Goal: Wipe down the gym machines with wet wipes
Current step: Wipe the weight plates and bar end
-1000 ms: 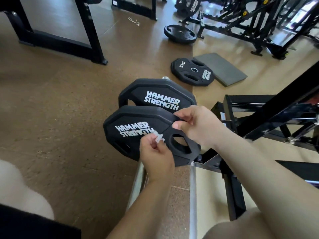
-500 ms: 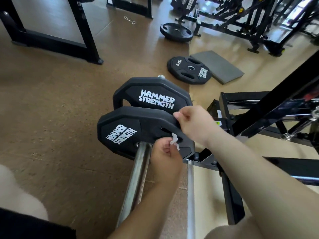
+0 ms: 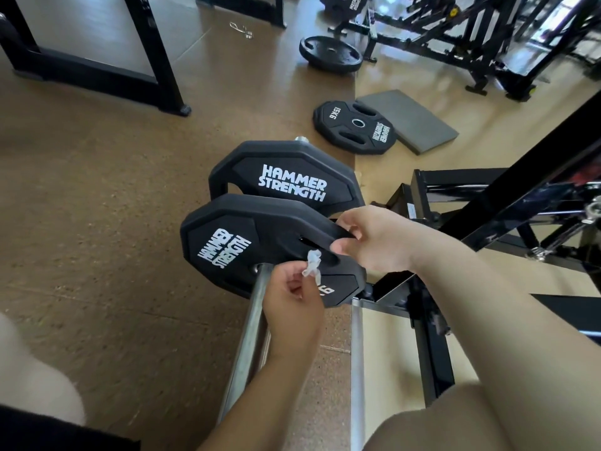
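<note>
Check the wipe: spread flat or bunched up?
Bunched up: the wipe is a small crumpled wad pinched in the left hand, while the right hand grips the near plate.

Open floor (image 3: 97, 206) lies left of the two weight plates (image 3: 260, 249). To the right, the black machine frame (image 3: 487, 222) crowds close beside them. Farther back, a loose plate (image 3: 354, 126) and grey pad (image 3: 413, 122) lie on the floor.

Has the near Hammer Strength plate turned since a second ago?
Yes. The near plate has rotated counterclockwise: its lettering now runs nearly upright, while the far plate behind keeps its lettering level. The right hand grips its rim.
</note>
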`<action>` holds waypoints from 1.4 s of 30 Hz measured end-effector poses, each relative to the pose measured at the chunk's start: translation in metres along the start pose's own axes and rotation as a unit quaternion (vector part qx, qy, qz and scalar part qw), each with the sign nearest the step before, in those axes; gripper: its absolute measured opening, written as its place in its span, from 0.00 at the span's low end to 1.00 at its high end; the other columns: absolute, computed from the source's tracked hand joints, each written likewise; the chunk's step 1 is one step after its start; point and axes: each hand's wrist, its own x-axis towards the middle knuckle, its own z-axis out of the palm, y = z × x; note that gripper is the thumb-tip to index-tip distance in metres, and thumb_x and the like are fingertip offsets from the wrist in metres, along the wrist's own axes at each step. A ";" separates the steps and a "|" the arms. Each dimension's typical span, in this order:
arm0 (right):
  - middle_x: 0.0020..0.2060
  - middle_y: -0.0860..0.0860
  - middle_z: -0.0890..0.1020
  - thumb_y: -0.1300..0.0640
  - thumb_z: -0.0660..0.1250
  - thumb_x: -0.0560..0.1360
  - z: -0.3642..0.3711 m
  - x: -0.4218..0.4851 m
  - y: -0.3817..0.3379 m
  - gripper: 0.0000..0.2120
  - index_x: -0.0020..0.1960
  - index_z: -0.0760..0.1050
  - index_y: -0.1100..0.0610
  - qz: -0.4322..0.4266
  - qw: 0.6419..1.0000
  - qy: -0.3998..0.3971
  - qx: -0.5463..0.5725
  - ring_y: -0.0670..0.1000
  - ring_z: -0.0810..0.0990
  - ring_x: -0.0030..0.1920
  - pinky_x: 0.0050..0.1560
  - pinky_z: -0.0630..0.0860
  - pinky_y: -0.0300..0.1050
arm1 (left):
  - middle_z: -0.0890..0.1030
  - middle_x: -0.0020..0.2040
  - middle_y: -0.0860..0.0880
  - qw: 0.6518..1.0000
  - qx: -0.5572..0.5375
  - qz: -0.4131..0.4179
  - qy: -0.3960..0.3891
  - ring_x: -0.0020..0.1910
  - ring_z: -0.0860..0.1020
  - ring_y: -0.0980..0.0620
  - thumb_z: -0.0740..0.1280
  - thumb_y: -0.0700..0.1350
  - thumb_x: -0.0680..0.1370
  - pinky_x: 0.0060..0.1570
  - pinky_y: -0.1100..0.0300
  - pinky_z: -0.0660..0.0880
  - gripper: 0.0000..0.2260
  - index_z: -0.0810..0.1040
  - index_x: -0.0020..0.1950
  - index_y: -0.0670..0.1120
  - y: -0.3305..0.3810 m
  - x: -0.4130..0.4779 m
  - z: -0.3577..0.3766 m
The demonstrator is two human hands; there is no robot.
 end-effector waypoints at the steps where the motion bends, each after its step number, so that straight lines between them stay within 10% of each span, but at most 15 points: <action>1: 0.40 0.42 0.75 0.45 0.69 0.80 0.001 0.000 -0.001 0.08 0.46 0.73 0.46 -0.006 1.000 0.009 0.005 0.48 0.77 0.43 0.52 0.75 0.50 | 0.84 0.44 0.53 1.000 0.003 0.002 0.006 0.43 0.82 0.57 0.71 0.39 0.80 0.44 0.68 0.76 0.06 0.80 0.49 0.50 0.002 0.002 -0.003; 6: 0.40 0.46 0.82 0.38 0.73 0.75 0.016 0.009 -0.024 0.14 0.54 0.76 0.44 -0.083 0.973 0.171 0.129 0.48 0.82 0.43 0.49 0.79 0.50 | 0.83 0.43 0.53 1.000 0.008 0.007 0.026 0.43 0.81 0.59 0.70 0.38 0.80 0.43 0.71 0.75 0.05 0.79 0.50 0.49 0.007 0.006 -0.007; 10: 0.55 0.45 0.84 0.44 0.76 0.75 0.006 0.007 -0.007 0.22 0.66 0.78 0.48 -0.038 0.978 0.105 0.174 0.47 0.83 0.54 0.63 0.78 0.49 | 0.83 0.44 0.52 0.998 -0.001 0.020 0.057 0.42 0.81 0.57 0.69 0.39 0.81 0.44 0.68 0.76 0.04 0.78 0.51 0.48 0.009 0.011 -0.006; 15: 0.43 0.44 0.87 0.47 0.71 0.79 0.011 0.001 0.013 0.07 0.52 0.82 0.49 -0.020 0.992 0.072 0.105 0.47 0.85 0.47 0.58 0.82 0.53 | 0.81 0.41 0.50 0.994 0.005 0.058 0.093 0.40 0.80 0.52 0.70 0.37 0.79 0.43 0.64 0.75 0.07 0.77 0.49 0.48 0.010 0.017 0.011; 22: 0.45 0.41 0.84 0.34 0.73 0.72 0.024 0.005 -0.034 0.18 0.55 0.82 0.43 -0.033 0.976 0.196 0.086 0.46 0.84 0.44 0.50 0.81 0.48 | 0.84 0.47 0.49 0.998 -0.013 0.051 -0.024 0.46 0.83 0.50 0.66 0.39 0.81 0.46 0.55 0.80 0.08 0.80 0.54 0.51 0.011 -0.008 0.024; 29: 0.58 0.44 0.84 0.56 0.73 0.77 0.019 0.019 -0.059 0.16 0.65 0.83 0.48 -0.103 0.976 0.149 0.118 0.45 0.81 0.60 0.66 0.76 0.42 | 0.77 0.45 0.49 0.989 0.009 0.096 0.110 0.42 0.77 0.64 0.64 0.35 0.82 0.47 0.72 0.74 0.02 0.73 0.53 0.40 0.049 0.031 -0.005; 32: 0.53 0.41 0.86 0.58 0.76 0.75 0.025 0.023 -0.065 0.14 0.59 0.86 0.46 -0.084 0.969 0.163 0.163 0.45 0.83 0.55 0.59 0.79 0.39 | 0.78 0.44 0.50 0.994 0.047 0.102 -0.011 0.41 0.77 0.59 0.64 0.38 0.82 0.43 0.62 0.76 0.05 0.75 0.51 0.47 0.026 0.013 0.005; 35: 0.54 0.44 0.86 0.52 0.79 0.73 0.032 0.023 -0.074 0.12 0.56 0.86 0.46 -0.085 0.961 0.199 0.174 0.47 0.82 0.58 0.66 0.76 0.48 | 0.79 0.42 0.51 0.967 0.139 0.120 -0.174 0.42 0.78 0.51 0.65 0.39 0.79 0.43 0.54 0.76 0.08 0.77 0.47 0.52 0.020 0.002 -0.001; 42: 0.55 0.45 0.83 0.49 0.72 0.78 0.032 0.009 -0.072 0.11 0.59 0.84 0.47 -0.133 0.963 0.227 0.052 0.52 0.79 0.61 0.64 0.76 0.55 | 0.77 0.48 0.47 0.833 0.430 0.265 -0.226 0.46 0.78 0.44 0.68 0.35 0.77 0.45 0.51 0.75 0.06 0.81 0.48 0.45 0.017 0.061 -0.088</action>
